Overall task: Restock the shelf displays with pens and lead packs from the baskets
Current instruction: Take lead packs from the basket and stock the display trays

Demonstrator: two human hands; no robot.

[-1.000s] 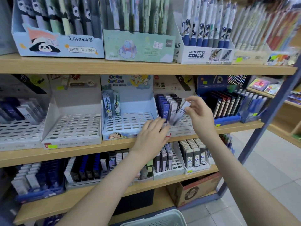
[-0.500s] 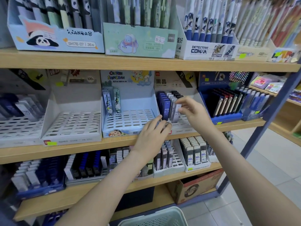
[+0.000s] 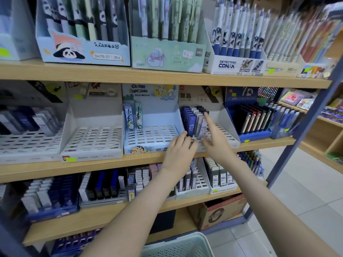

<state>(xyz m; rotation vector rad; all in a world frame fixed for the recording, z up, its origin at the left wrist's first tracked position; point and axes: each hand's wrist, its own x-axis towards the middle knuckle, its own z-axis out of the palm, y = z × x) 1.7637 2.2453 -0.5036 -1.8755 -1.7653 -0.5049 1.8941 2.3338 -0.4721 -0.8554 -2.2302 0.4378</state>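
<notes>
On the shelf (image 3: 130, 161), right hand (image 3: 216, 144) touches lead packs (image 3: 192, 125), forefinger straight.

basket (image 3: 176, 245): cut by bottom edge | far-right pens (image 3: 306, 34): blurred | lower-shelf packs (image 3: 189, 179): partly behind left forearm (image 3: 144, 201)

Your lead packs (image 3: 193, 120) are standing upright in three short rows at the back left of the white slotted display (image 3: 227, 135): blue ones on the left marked HB 0.7, pale grey in the middle, black-capped on the right. Right beside it, the Crayon Shinchan display (image 3: 148, 140) is holding just two patterned packs (image 3: 132, 115) in its back left corner. On the shelf above, blue-and-white pens (image 3: 239, 39) are standing packed in the Detective Conan box (image 3: 235, 66). Down low, the pale green basket (image 3: 178, 245) is sitting below the shelves.
</notes>
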